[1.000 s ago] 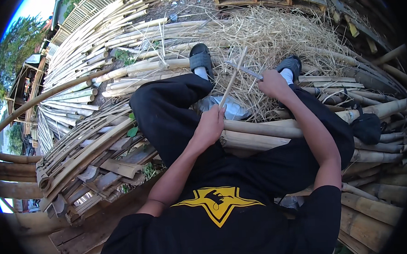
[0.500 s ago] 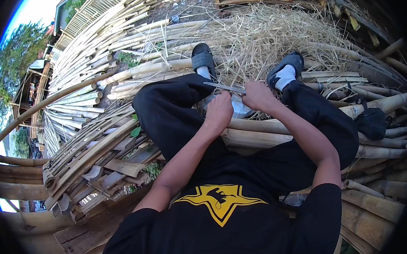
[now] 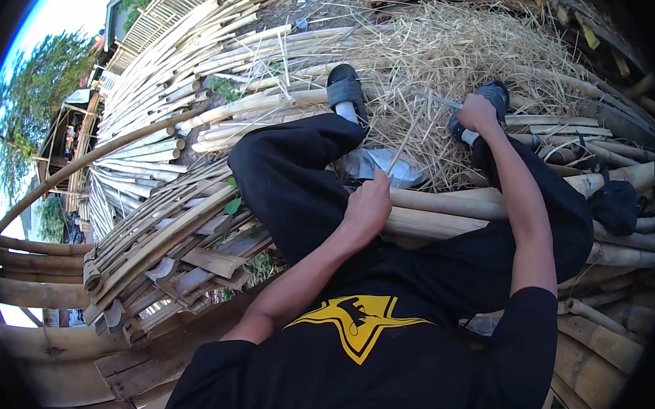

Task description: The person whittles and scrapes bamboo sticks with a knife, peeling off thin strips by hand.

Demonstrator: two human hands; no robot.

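Note:
My left hand (image 3: 370,206) is closed around the lower end of a thin bamboo strip (image 3: 406,142), which slants up and away to the right. Farther out, my right hand (image 3: 478,113) grips a knife (image 3: 442,101) by its handle, which the fingers hide; the blade points left and slightly away from me. A gap separates the blade from my left hand; whether it touches the strip's far end, I cannot tell. Between my legs, beyond the left hand, lies a pale, crumpled plastic sheet or bag (image 3: 407,171). My right hand is just in front of my right sandal (image 3: 496,96).
Straw-like shavings (image 3: 453,50) cover the ground ahead. Long bamboo poles (image 3: 223,58) lie stacked at the far left, with split bamboo pieces (image 3: 188,238) nearer. A bent pole (image 3: 81,169) arches across the left side. A black pouch (image 3: 613,208) sits by my right knee.
My hands were close together, with the knife blade pointing left across them. The right hand has swung the knife away and to the right; the left has drawn back toward me with the strip.

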